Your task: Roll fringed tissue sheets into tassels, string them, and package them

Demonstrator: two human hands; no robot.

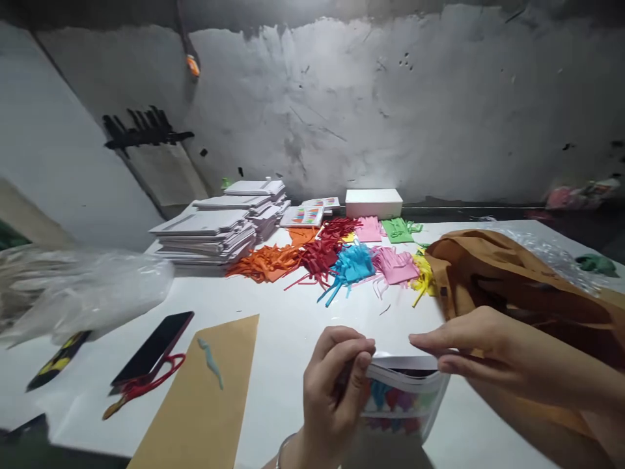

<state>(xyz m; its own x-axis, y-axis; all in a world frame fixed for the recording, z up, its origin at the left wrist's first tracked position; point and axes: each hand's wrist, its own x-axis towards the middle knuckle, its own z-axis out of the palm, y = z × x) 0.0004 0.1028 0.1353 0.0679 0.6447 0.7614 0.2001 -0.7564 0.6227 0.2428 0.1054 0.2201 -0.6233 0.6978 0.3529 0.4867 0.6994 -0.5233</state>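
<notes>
The left hand [334, 384] is curled, its fingers and thumb closed on the upper left corner of a clear pouch [398, 402], and they cover this corner from the view. The pouch is at the lower middle, near the person, its mouth a little parted. Its coloured print is blurred, so I cannot read it. The right hand [493, 345] is at the other end of the mouth, with index finger and thumb apart; perhaps the thumb touches the rim, but I cannot tell if it grips. Its other fingers are mostly hidden. Behind this hand, a brown cloth bag [469, 260] is partly covered. At left, the plastic wrapping [122, 280] is cut by the picture edge, and the red-handled tool [146, 387] lies against the phone [156, 345].
</notes>
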